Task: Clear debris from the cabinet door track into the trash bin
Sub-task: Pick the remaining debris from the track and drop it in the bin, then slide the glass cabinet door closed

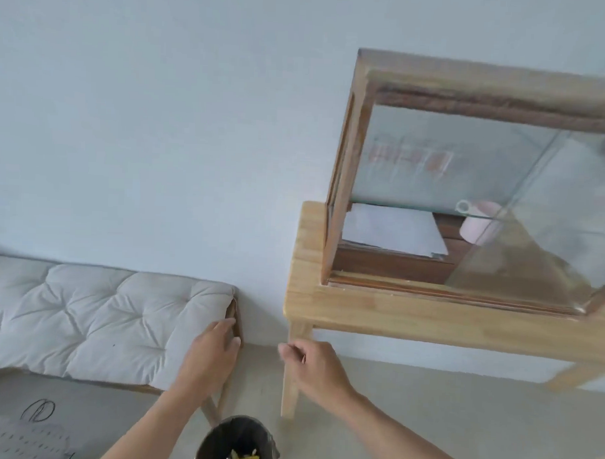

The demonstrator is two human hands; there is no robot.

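The wooden cabinet (362, 156) with glass sliding doors stands on a light wooden table (377, 311). Its door track (446, 293) runs along the bottom front edge, with a few pale specks near its left end. A dark round trash bin (218, 439) sits on the floor at the bottom middle, with yellow scraps inside. My right hand (311, 365) hovers above and beyond the bin, beside the table leg, with thumb and fingers pinched together; I cannot make out anything between them. My left hand (211, 358) rests flat against the end of the bench and holds nothing.
A bench with a white tufted cushion (85, 311) stands along the wall on the left. Inside the cabinet lie white paper (393, 229) and a pink mug (476, 225). A grey patterned mat (19, 439) lies at the bottom left of the floor.
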